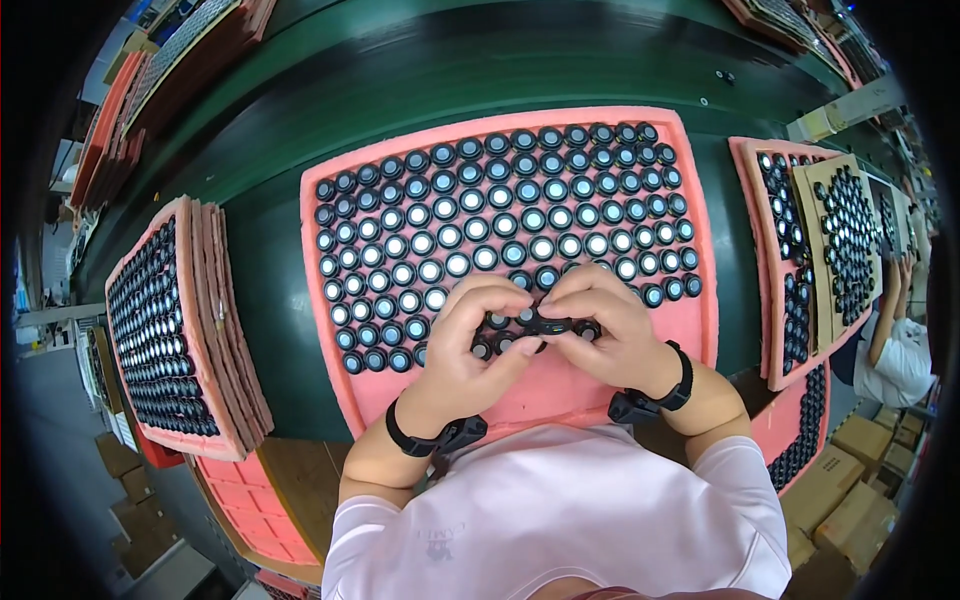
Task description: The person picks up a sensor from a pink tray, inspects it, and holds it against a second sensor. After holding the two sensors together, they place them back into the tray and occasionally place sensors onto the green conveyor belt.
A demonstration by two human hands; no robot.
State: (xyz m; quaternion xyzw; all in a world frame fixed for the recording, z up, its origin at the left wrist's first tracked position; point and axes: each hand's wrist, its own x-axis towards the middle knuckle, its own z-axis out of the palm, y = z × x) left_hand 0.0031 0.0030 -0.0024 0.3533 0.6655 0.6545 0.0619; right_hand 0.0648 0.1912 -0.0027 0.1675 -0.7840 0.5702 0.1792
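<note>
A large pink foam tray [312, 270] lies in front of me, set with rows of small round black parts [470, 202] that have pale silvery centres. Over the tray's near rows, my left hand [468, 345] and my right hand [622, 335] meet, fingers bent inward. Between their fingertips is a small black part [546, 326], curved and glossy, gripped from both sides. Its exact kind is too small to tell. More round parts show beneath and between the fingers, partly hidden by them. A black band sits on each wrist.
The tray rests on a green work surface [270, 300]. A stack of filled pink trays [205, 330] stands at the left, and other filled trays [755, 200] at the right. Cardboard boxes [835, 490] lie lower right. Another person [895, 360] is at the far right.
</note>
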